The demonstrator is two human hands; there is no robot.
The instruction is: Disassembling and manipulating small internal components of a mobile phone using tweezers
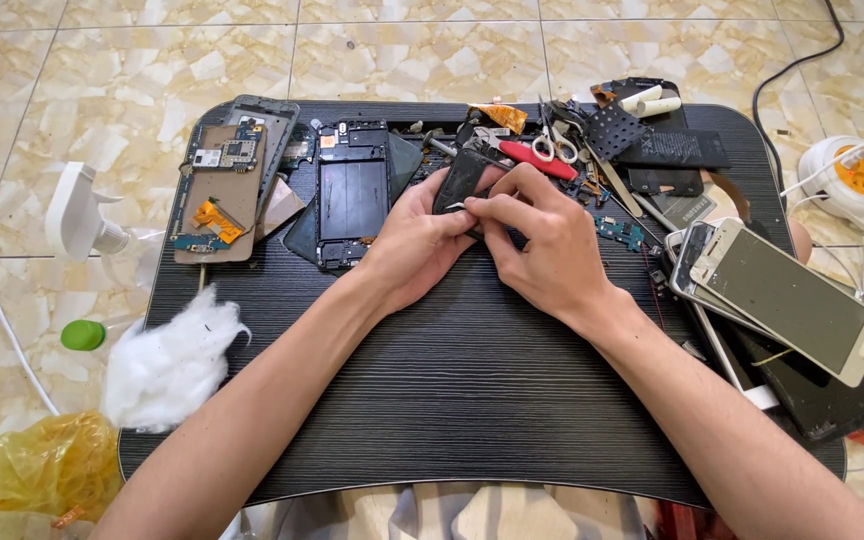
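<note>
Both hands meet over the black bench (472, 380): left hand (414, 240) grips a dark phone part (462, 178), right hand (542, 235) pinches a thin metal tool (457, 206) against it. Pressing too hard could let that tip slip and gouge the part or a finger.

Evenly and brightly lit, with soft diffuse light apparently from overhead. Weak, short shadows only, under the forearms and beneath the left hand (414, 238) and right hand (542, 240). Mild sheen on the marble floor tiles (152, 60) and on the pale phone screen (790, 296); no blown-out glare. Sharp focus across the black lap table (472, 380). Slight wide-angle bowing at the frame edges. Small parts at the far table edge too fine to resolve. Possibly slight softness in the bottom corners.
</note>
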